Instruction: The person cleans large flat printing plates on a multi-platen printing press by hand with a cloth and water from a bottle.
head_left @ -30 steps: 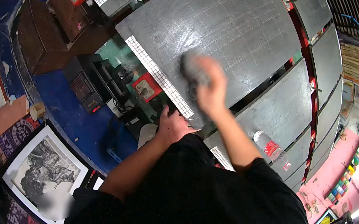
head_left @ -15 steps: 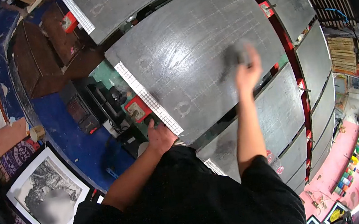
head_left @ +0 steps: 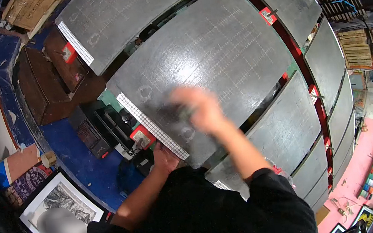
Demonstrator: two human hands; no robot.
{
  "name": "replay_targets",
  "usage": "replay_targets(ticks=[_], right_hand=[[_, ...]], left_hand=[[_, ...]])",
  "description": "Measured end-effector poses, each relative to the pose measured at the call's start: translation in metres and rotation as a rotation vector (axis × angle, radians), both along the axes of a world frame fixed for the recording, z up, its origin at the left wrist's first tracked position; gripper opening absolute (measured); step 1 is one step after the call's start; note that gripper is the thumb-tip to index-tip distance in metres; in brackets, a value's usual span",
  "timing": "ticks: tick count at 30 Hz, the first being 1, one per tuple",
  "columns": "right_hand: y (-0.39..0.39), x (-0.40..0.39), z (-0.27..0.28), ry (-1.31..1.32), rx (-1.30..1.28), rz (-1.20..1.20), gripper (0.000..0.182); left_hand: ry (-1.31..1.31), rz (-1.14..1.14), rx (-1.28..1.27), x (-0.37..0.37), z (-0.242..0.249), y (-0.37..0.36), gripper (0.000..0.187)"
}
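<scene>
A large grey board (head_left: 228,41) with scratched grid lines and a shiny patch lies in front of me. My right hand (head_left: 200,110), smeared by motion, is over its lower left part, closed round a small dark object too blurred to make out. Along the board's near left edge runs a white gridded strip (head_left: 153,126). My left hand (head_left: 166,158) rests at the lower end of that strip, beside a red block with a metal plate (head_left: 142,137); its fingers are partly hidden.
More grey boards (head_left: 285,125) stand in rows at the top and right, with red rails (head_left: 284,34) between them. Black equipment (head_left: 99,129) and brown boxes (head_left: 43,85) are at left. A framed picture (head_left: 63,211) lies lower left.
My right hand has swept left and towards me across the board with the dark object. My left hand stays near the strip's lower end. The whole view has shifted slightly.
</scene>
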State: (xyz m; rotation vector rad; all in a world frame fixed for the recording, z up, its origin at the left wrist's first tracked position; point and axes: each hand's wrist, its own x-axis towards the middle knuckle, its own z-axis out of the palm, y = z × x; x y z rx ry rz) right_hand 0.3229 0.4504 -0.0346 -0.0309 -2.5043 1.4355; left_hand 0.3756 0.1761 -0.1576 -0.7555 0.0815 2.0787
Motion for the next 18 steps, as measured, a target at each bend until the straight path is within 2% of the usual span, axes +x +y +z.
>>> replay_targets(ticks=[1,2,3,4,5,7,8,9,11,12,13,14,15,16,17,18], right_hand=[[0.048,-0.011,0.004,-0.026,0.071,-0.351,0.048],[0.102,-0.021,0.007,0.071,0.110,-0.669,0.053],[0.181,-0.022,-0.034,0.237,0.297,-0.855,0.056],[0.239,-0.022,-0.044,0.279,0.380,-1.019,0.054],[0.292,-0.019,-0.063,0.164,0.455,-1.163,0.053],[0.336,-0.031,-0.073,-0.294,0.348,-1.392,0.051],[0.333,-0.039,-0.070,-0.459,0.372,-1.246,0.049],[0.321,-0.051,-0.088,-0.301,0.584,-1.138,0.047],[0.232,-0.085,-0.060,-0.109,0.634,-0.656,0.045],[0.174,-0.096,-0.043,-0.166,0.473,-0.404,0.041],[0.123,-0.097,-0.056,-0.181,0.297,-0.112,0.043],[0.070,-0.088,-0.050,0.004,0.247,0.334,0.054],[0.027,-0.082,-0.058,0.013,0.042,0.634,0.063],[-0.001,-0.070,-0.035,-0.089,-0.116,0.809,0.068],[-0.008,-0.071,-0.016,-0.090,-0.250,0.870,0.064],[0.005,-0.073,-0.031,-0.099,-0.550,0.667,0.063]], left_hand=[[0.004,-0.004,0.006,-0.003,-0.002,-0.002,0.048],[-0.049,-0.031,-0.185,-0.007,-0.003,0.000,0.047],[-0.103,-0.055,-0.376,-0.010,-0.004,0.001,0.047],[-0.017,-0.002,-0.225,-0.010,-0.005,-0.004,0.049],[-0.013,0.001,-0.220,-0.012,0.001,-0.001,0.049],[-0.101,-0.048,-0.352,-0.019,0.015,0.004,0.051],[-0.096,-0.047,-0.357,-0.018,0.012,0.002,0.051],[-0.074,-0.002,-0.240,-0.013,0.009,-0.002,0.052],[-0.029,0.084,0.000,-0.011,0.003,-0.004,0.053],[-0.069,-0.069,-0.541,-0.023,0.035,0.020,0.054],[-0.066,-0.072,-0.543,-0.023,0.035,0.022,0.054],[-0.075,-0.053,-0.490,-0.023,0.034,0.019,0.055],[-0.089,-0.035,-0.436,-0.021,0.034,0.020,0.056],[-0.095,-0.057,-0.506,-0.022,0.039,0.025,0.056],[-0.096,-0.059,-0.505,-0.020,0.029,0.020,0.056],[-0.059,-0.039,-0.404,-0.016,0.016,0.013,0.055]])
